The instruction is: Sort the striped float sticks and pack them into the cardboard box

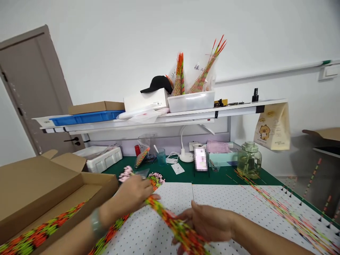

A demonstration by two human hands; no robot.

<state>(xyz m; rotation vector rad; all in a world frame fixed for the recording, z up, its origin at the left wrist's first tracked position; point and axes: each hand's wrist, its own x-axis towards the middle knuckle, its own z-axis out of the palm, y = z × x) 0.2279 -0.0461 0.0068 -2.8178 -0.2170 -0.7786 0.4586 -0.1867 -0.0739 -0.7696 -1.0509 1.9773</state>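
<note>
**Both hands on a bundle of striped sticks over the pegboard**

The step in hand looks like gathering and squaring up a bundle of thin sticks (pixel 170 219), striped red, orange and green, on the bench. The left hand (pixel 134 194) sits at the far end of the bundle, fingers (pixel 151 197) curled down over the tips and clenched around them. The right hand (pixel 209 223) lies over the near end, palm down, its fingers (pixel 186 216) wrapped onto the sticks. Motion blur hides whether that grip closes fully, but the sticks run under the palm and out past the wrist towards the bottom edge.

The bundle lies slantwise between the two hands, touching both, just above the white pegboard (pixel 225 202). Pink-tipped sticks (pixel 126 173) fan out just beyond the left fingers, touching or nearly touching the knuckles. A second striped band (pixel 42 235) runs beneath the left forearm into the open cardboard box (pixel 39 191), apart from the fingers. To the right, well clear of the right fingers, loose sticks (pixel 289 216) lie spread in a long diagonal across the board.

By my reading, the next move calls for keeping the two grips even, so that the thin sticks do not splay or slide out lengthwise. The ends also have to stay level as the bundle is shifted. The sticks are slim and smooth, so a slack hold at either end would probably let some slip.
</note>
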